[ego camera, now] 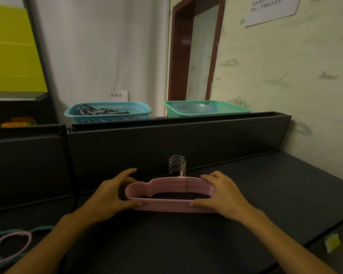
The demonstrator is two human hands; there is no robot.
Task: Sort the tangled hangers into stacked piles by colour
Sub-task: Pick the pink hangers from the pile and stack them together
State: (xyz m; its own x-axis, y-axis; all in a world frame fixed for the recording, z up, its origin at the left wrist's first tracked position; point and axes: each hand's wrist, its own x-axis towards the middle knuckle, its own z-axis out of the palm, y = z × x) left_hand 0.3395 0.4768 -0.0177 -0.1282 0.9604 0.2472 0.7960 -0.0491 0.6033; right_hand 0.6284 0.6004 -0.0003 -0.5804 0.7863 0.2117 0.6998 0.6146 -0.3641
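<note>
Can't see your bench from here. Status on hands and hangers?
Left hand and right hand grip pink hanger stack by its ends. Loose pink and teal hangers unsorted, near left. Nothing blocking.

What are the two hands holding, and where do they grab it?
Both hold the stack of pink hangers on the dark table. The left hand grips its left end, the right hand its right end, thumbs on the bottom bar.

Loose hangers run off the frame's left edge

The pink and teal hangers (pixel 7 247) are cut at the lower-left corner; the wall notice (pixel 273 8) is cropped above, its print blurred; the blue basket's (pixel 108 112) dark contents are indistinct.
</note>
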